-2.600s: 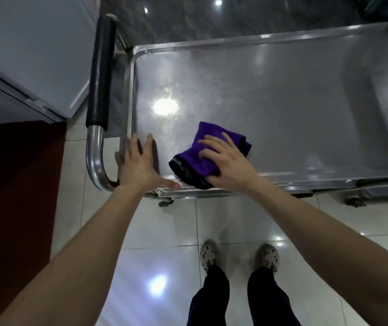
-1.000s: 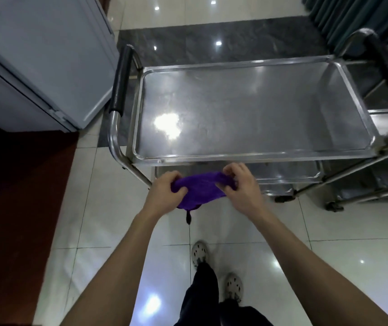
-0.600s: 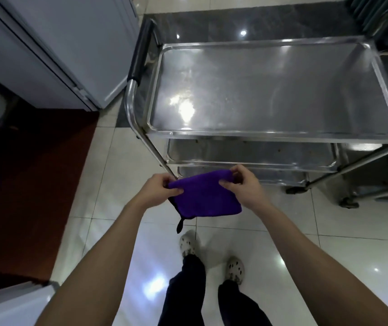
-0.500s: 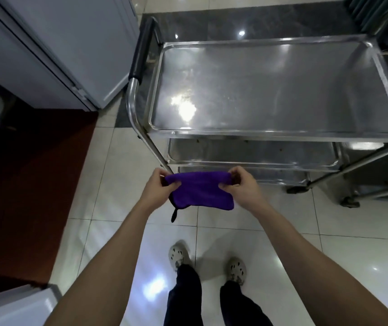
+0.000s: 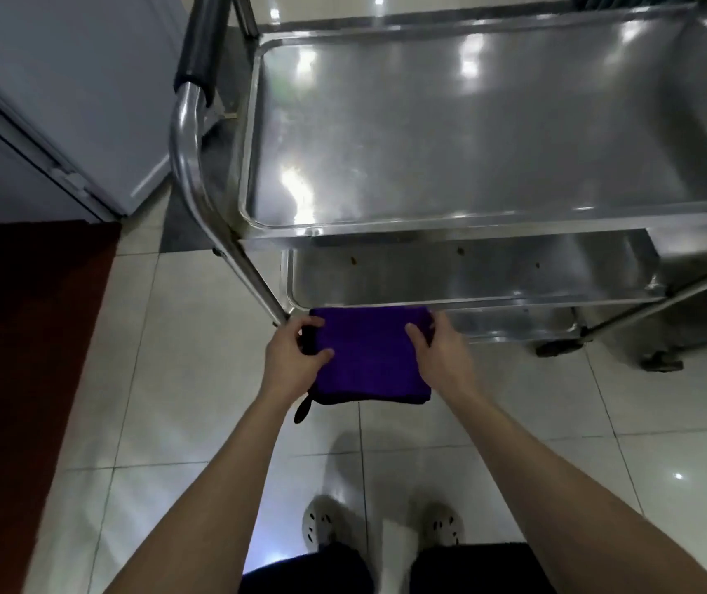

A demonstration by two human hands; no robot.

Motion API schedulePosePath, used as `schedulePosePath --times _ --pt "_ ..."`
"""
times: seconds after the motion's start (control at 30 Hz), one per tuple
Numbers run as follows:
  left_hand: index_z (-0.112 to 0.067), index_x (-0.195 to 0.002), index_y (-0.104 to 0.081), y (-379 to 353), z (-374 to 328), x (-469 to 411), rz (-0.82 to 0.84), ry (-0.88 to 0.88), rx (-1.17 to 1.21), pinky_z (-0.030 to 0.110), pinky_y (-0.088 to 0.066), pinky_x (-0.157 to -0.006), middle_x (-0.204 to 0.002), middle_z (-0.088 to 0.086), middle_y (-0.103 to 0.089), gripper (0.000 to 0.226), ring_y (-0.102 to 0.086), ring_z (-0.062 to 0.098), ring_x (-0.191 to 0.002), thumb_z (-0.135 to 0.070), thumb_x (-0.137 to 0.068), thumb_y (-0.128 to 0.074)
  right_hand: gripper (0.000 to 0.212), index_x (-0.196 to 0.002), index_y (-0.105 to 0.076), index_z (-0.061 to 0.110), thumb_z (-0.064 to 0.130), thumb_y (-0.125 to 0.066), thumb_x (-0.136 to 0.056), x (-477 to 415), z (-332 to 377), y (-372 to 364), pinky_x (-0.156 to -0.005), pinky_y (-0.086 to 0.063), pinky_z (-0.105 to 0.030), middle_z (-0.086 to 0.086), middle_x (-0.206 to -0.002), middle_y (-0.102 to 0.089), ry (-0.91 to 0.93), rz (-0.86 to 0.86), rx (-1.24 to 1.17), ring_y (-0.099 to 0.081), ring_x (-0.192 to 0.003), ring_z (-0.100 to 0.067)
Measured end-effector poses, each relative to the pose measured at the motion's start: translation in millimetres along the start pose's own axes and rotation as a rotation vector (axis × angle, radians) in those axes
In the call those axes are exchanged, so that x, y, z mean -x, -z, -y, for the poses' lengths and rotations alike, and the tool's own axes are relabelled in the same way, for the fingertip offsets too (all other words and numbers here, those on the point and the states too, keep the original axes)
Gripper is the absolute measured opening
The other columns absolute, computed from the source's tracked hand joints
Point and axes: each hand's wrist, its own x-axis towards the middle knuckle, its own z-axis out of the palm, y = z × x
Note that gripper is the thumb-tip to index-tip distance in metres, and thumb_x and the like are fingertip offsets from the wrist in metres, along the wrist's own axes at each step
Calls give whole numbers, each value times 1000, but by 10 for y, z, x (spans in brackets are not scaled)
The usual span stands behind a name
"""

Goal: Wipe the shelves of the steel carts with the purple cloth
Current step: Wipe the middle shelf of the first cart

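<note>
One purple cloth (image 5: 371, 358) was counted. Two hands were seen: one left hand (image 5: 291, 362) and one right hand (image 5: 441, 358). One steel cart (image 5: 248, 165) was shown nearly whole, and three shelves were counted on it: one top shelf (image 5: 471, 135), one middle shelf (image 5: 471, 272) and one lowest shelf (image 5: 514, 325), of which only a strip was visible. One black grip (image 5: 199, 45) was noted on one curved handle tube (image 5: 180, 139). Two wheels were made out at the lower right, one wheel (image 5: 557, 347) and a second wheel (image 5: 660, 362); whether both belonged to the same cart could not be told. Two shoes were counted, one left shoe (image 5: 319, 527) and one right shoe (image 5: 443, 525). One pale cabinet (image 5: 64, 79) was seen at the left.
</note>
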Motion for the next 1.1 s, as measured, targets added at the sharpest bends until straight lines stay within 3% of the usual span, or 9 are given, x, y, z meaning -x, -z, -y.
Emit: schedulePosePath --times 0.2,0.33,0.43,0.5,0.57,0.7,0.87,0.97,1.1 --pt "-19 -137 -69 -351 480 -770 -99 -106 -36 32 -51 -113 -137 -1 -59 54 -60 17 -128 0 -88 -82 40 -135 -38 20 23 -61 -103 -761 -398 -624 -46 -40 -9 12 -85 -61 112 -107 -50 -61 -69 -5" --pt "-16 -147 -65 -487 647 -1307 -176 -262 -223 32 -30 -129 -161 14 -48 54 -43 27 -152 -10 -95 -78 15 -120 -54 17 18 -56 -105 -1306 -451 -865 -66 -41 -20 -1 -109 -63 326 -178 116 -64 -94 -24" --pt "-13 -154 -58 -667 968 -1424 -218 -410 -299 4 -9 -124 -173 17 -33 54 -31 23 -161 -14 -103 -71 31 -129 -58 16 35 -53 -107 -1520 -622 -1102 -96 -46 -39 -13 -130 -59 377 -96 549 -57 -119 -33" --pt "-15 -145 -64 -794 1280 -1353 -343 -596 -266 6 -27 -120 -159 6 -49 41 -49 10 -143 -18 -105 -69 41 -136 -58 18 46 -49 -106 -1549 -702 -1251 -108 -42 -48 -15 -139 -55 456 -190 638 -52 -127 -34" --pt "-23 -121 -64 -894 1588 -1282 -585 -742 -196 29 -56 -95 -124 -10 -56 20 -61 3 -107 -23 -102 -71 53 -141 -58 23 59 -45 -105 -1539 -715 -1411 -116 -38 -53 -15 -148 -51 619 -258 607 -48 -134 -36" --pt "-27 -113 -47 -801 1745 -1430 -976 -625 79 30 -50 -83 -110 -8 -47 45 -56 15 -97 -35 -88 -83 85 -161 -33 46 92 -16 -91 -1607 -606 -1756 -126 -11 -68 -14 -170 -31 740 -101 735 -24 -157 -39" --pt "-17 -121 -61 -382 1350 -1777 -801 -516 304 27 -58 -88 -110 -1 -68 52 -68 10 -97 -50 -88 -83 87 -163 1 56 96 -1 -86 -1649 -612 -1874 -124 0 -74 -19 -175 -11 771 -64 848 -8 -160 -46" --pt "4 -86 -61 -284 1254 -1975 -667 -421 491 36 -56 -60 -69 14 -67 61 -65 19 -60 -55 -90 -75 79 -165 -7 51 86 0 -94 -1691 -562 -1907 -123 0 -75 -15 -176 -11 703 -46 837 -7 -162 -43" --pt "9 -76 -47 -305 1261 -2063 -686 -416 526 49 -48 -55 -64 19 -48 64 -48 25 -59 -47 -93 -73 63 -167 -18 42 62 -11 -107 -2157 -118 -2029 -121 5 -79 -4 -178 -9 654 75 758 -4 -164 -32"
